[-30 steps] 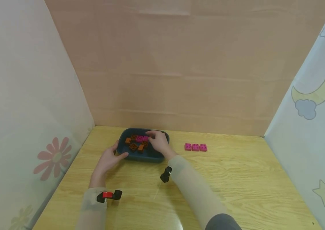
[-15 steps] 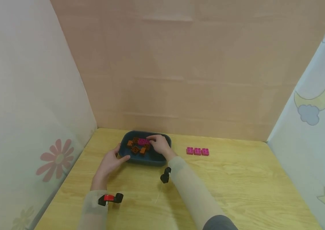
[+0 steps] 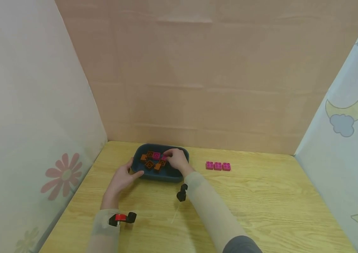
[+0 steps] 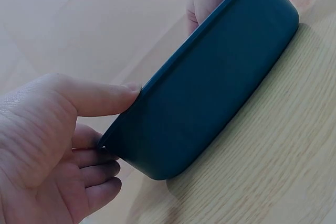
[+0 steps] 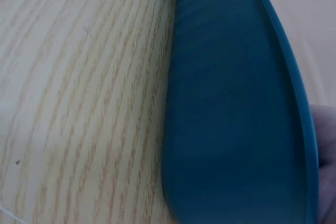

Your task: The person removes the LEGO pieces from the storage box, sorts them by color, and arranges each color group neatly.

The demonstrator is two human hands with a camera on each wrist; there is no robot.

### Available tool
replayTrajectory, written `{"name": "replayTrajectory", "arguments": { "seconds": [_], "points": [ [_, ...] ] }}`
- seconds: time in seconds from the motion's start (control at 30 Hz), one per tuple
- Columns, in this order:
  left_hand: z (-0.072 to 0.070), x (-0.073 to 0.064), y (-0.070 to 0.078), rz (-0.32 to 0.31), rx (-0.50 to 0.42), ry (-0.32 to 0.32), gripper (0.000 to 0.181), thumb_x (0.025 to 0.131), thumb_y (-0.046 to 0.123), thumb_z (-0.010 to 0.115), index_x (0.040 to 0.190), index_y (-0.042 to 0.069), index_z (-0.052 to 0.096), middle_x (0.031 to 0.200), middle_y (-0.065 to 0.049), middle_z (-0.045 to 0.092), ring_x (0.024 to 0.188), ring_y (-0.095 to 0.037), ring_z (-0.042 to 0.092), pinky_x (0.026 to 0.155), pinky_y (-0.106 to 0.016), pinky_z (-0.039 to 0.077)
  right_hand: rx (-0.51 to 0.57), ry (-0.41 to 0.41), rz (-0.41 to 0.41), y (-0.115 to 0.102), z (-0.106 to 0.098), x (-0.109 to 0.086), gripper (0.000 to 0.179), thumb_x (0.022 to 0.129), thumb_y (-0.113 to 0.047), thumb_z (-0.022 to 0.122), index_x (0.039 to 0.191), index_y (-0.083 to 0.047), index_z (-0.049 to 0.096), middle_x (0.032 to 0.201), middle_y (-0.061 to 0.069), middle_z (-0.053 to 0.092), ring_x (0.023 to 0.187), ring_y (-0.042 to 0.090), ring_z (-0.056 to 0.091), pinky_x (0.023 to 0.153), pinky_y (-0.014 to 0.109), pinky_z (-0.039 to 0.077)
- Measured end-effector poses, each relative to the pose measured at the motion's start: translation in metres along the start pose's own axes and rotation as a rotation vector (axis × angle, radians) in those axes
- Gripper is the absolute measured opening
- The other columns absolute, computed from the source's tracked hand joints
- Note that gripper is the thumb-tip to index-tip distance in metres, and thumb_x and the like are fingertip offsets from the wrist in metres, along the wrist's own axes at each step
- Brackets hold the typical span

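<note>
A dark teal tray (image 3: 166, 178) sits on the table near its back edge. My left hand (image 3: 122, 178) grips its left end; in the left wrist view the thumb (image 4: 113, 98) lies at the rim, and the other fingers are around the corner. My right hand (image 3: 178, 160) reaches inside and pinches a pink building block (image 3: 164, 157), partly hidden by the fingers. Another pink block (image 3: 156, 155) lies to its left, among several orange-brown blocks (image 3: 149, 164). In the right wrist view the tray wall (image 5: 231, 108) hides most of the right hand.
Three pink blocks (image 3: 218, 166) stand studs up in a row on the wooden table (image 3: 261, 203), right of the tray. A brown paper backdrop (image 3: 198, 88) rises behind the table. Patterned white panels (image 3: 353, 158) flank both sides.
The right hand's pink block has come slightly away from the other pink block, toward the right and front. The left hand keeps its hold on the tray. The head view has shifted a little.
</note>
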State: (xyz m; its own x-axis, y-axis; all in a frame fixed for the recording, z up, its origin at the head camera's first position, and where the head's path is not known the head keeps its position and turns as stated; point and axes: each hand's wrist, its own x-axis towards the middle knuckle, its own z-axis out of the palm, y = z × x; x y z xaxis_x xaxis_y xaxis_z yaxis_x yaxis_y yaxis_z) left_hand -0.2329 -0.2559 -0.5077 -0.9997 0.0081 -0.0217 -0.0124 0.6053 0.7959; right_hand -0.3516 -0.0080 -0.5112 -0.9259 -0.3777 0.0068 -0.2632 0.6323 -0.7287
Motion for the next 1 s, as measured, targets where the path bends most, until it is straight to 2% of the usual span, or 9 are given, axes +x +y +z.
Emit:
{"name": "replayTrajectory", "arguments": {
  "seconds": [0.2, 0.47, 0.7, 1.0],
  "points": [
    [-0.0005, 0.0006, 0.0005, -0.009, -0.004, -0.007, 0.091, 0.103, 0.027, 0.075, 0.165, -0.010, 0.020, 0.170, -0.031, 0.022, 0.153, -0.050, 0.031, 0.124, -0.058, 0.032, 0.000, -0.011, 0.006, -0.0008, -0.0011, -0.0009, 0.026, 0.104, -0.012, 0.072, 0.128, -0.005, 0.078, 0.128, 0.010, 0.076, 0.117, 0.028, 0.071, 0.100, 0.046, 0.058],
    [-0.0013, 0.0017, -0.0004, -0.006, 0.001, -0.008, 0.092, 0.103, 0.028, 0.076, 0.165, -0.010, 0.020, 0.170, -0.029, 0.022, 0.153, -0.050, 0.032, 0.123, -0.058, 0.033, -0.007, -0.009, 0.026, -0.0036, -0.0020, -0.0019, 0.026, 0.105, -0.011, 0.070, 0.129, -0.005, 0.077, 0.129, 0.011, 0.075, 0.122, 0.030, 0.069, 0.104, 0.046, 0.056],
    [-0.0012, 0.0020, -0.0015, 0.025, -0.010, -0.002, 0.091, 0.103, 0.027, 0.076, 0.164, -0.012, 0.021, 0.170, -0.031, 0.022, 0.154, -0.051, 0.030, 0.124, -0.059, 0.030, -0.035, 0.005, 0.034, -0.0044, -0.0010, -0.0021, 0.029, 0.100, -0.007, 0.072, 0.129, -0.005, 0.077, 0.125, 0.011, 0.076, 0.116, 0.028, 0.070, 0.099, 0.043, 0.058],
    [0.0001, -0.0004, -0.0023, 0.008, -0.019, -0.004, 0.091, 0.103, 0.027, 0.075, 0.165, -0.010, 0.020, 0.171, -0.029, 0.022, 0.153, -0.051, 0.031, 0.124, -0.058, 0.031, -0.048, -0.006, 0.032, -0.0078, -0.0023, -0.0076, 0.032, 0.098, 0.002, 0.073, 0.130, -0.002, 0.075, 0.123, 0.013, 0.075, 0.111, 0.029, 0.070, 0.092, 0.043, 0.060]
  ]
}}
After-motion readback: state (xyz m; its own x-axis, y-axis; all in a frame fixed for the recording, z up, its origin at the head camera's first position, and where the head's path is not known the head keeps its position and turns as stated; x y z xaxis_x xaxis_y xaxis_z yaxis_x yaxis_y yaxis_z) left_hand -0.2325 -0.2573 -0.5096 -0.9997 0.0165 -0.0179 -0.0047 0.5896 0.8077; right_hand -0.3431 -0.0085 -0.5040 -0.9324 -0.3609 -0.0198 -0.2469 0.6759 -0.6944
